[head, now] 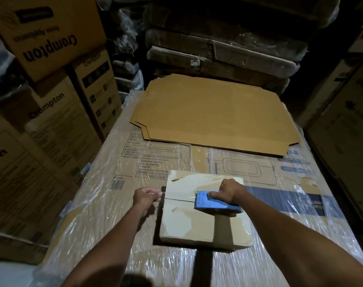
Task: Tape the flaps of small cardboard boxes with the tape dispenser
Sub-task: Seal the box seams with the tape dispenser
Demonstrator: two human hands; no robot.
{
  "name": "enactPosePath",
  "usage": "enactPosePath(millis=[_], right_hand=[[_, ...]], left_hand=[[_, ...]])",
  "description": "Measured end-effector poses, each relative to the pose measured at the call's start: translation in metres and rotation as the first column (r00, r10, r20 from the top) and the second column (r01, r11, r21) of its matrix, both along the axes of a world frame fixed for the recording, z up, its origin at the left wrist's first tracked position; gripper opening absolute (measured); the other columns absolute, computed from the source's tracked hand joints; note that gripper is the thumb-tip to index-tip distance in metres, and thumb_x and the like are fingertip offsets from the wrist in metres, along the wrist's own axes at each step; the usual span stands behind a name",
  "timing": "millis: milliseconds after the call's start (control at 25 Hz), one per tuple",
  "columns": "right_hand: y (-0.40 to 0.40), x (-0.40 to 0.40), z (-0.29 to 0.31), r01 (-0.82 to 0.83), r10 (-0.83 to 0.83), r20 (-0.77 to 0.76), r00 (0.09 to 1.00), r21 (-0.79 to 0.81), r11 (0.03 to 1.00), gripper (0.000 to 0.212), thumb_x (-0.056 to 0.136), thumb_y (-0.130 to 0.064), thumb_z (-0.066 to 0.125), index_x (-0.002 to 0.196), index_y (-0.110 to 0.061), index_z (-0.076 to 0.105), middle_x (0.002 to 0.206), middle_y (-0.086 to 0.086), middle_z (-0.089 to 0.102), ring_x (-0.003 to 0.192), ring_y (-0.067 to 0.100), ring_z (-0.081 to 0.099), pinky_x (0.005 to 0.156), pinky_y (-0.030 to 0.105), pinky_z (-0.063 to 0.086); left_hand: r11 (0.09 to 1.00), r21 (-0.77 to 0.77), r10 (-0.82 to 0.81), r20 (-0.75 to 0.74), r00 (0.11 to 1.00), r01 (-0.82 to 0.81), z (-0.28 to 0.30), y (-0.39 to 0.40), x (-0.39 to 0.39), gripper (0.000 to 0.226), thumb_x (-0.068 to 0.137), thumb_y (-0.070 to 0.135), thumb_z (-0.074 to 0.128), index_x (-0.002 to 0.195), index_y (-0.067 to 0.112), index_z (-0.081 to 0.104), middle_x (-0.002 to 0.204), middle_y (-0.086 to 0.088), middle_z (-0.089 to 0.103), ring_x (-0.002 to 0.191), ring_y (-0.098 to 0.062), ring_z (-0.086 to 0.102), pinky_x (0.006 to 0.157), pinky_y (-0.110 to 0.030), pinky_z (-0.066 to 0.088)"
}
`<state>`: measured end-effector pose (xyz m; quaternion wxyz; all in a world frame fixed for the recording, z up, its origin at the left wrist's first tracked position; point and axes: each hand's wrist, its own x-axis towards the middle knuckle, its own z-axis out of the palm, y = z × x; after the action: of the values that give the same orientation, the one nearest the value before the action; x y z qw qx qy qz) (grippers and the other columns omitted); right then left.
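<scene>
- A small cardboard box point(205, 220) lies flat on a big carton wrapped in clear plastic film point(106, 204), near the person's edge of it.
- The right hand point(228, 190) grips a blue tape dispenser point(214, 203), which rests on the box top over the seam between the 2 flaps.
- The left hand point(146, 196) is at the box's left edge, level with the seam, fingers curled and pinched together; whether they hold tape I cannot tell.
- A flattened brown cardboard sheet point(213, 117) lies farther back on the same carton.
- Printed cartons point(52, 112) are stacked on the left.
</scene>
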<state>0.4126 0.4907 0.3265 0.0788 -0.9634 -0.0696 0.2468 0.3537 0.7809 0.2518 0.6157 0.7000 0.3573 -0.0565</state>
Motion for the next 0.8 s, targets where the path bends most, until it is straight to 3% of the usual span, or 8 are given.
enactPosePath(millis=[280,440,560,600,680,720,800], right_hand=[[0.008,0.003,-0.007,-0.033,0.035,0.027,0.999,-0.061,0.998,0.06,0.072,-0.074,0.056,0.086,-0.016,0.055,0.076,-0.001,0.054,0.079,0.02,0.055,0.064,0.031,0.04],[0.011,0.003,-0.01,-0.037,0.04,0.038,0.998,-0.083,0.996,0.06,0.072,-0.075,0.057,0.09,-0.017,0.053,0.085,0.001,0.056,0.081,0.02,0.055,0.065,0.03,0.04],[0.012,0.003,-0.013,-0.039,0.044,0.049,0.998,-0.093,0.995,0.064,0.072,-0.075,0.056,0.096,-0.016,0.058,0.085,0.0,0.056,0.081,0.02,0.054,0.066,0.029,0.04],[0.011,0.003,-0.015,-0.039,0.044,0.051,0.998,-0.092,0.995,0.065,0.072,-0.075,0.056,0.097,-0.015,0.059,0.085,0.0,0.056,0.081,0.02,0.055,0.066,0.03,0.041],[0.01,0.002,-0.016,-0.028,0.033,0.053,0.998,-0.085,0.996,0.064,0.071,-0.075,0.057,0.095,-0.016,0.058,0.084,0.0,0.056,0.08,0.019,0.055,0.065,0.029,0.041],[0.01,0.002,-0.016,-0.03,0.035,0.056,0.998,-0.089,0.996,0.063,0.072,-0.075,0.057,0.094,-0.016,0.057,0.084,0.0,0.056,0.079,0.02,0.054,0.065,0.029,0.041],[0.01,0.003,-0.015,-0.043,0.049,0.061,0.997,-0.102,0.994,0.061,0.073,-0.075,0.056,0.092,-0.017,0.055,0.085,0.0,0.055,0.079,0.02,0.053,0.066,0.029,0.04]], left_hand=[[0.997,-0.045,0.062,-0.063,0.996,-0.065,-0.018,-0.012,-0.002,0.007,0.083,0.005,0.074,0.081,0.011,0.07,0.083,-0.015,0.074,0.059,-0.019,0.06,0.059,-0.029,0.051],[0.939,0.343,0.051,-0.095,0.994,-0.015,-0.017,-0.034,0.001,0.017,0.089,0.017,0.064,0.073,0.023,0.068,0.09,-0.004,0.073,0.077,-0.022,0.06,0.079,-0.032,0.049],[0.844,0.52,-0.024,-0.202,0.979,0.129,0.0,-0.048,0.001,0.018,0.097,0.021,0.054,0.097,0.022,0.072,0.11,-0.012,0.069,0.093,-0.029,0.054,0.088,-0.036,0.037],[0.83,0.518,-0.066,-0.277,0.959,0.207,0.001,-0.05,0.001,0.023,0.099,0.027,0.05,0.112,0.022,0.069,0.123,-0.013,0.063,0.107,-0.033,0.053,0.095,-0.041,0.034],[0.832,0.441,-0.161,-0.389,0.907,0.336,-0.011,-0.041,0.0,0.043,0.101,0.044,0.042,0.14,0.026,0.049,0.15,-0.012,0.04,0.137,-0.039,0.032,0.112,-0.055,0.02],[0.858,0.387,-0.176,-0.394,0.902,0.337,-0.022,-0.035,-0.001,0.052,0.1,0.048,0.042,0.146,0.025,0.04,0.154,-0.012,0.035,0.14,-0.04,0.028,0.115,-0.057,0.018],[0.916,0.357,-0.076,-0.289,0.954,0.181,-0.029,-0.036,-0.006,0.048,0.099,0.041,0.047,0.142,0.019,0.046,0.144,-0.014,0.048,0.129,-0.041,0.044,0.108,-0.053,0.032]])
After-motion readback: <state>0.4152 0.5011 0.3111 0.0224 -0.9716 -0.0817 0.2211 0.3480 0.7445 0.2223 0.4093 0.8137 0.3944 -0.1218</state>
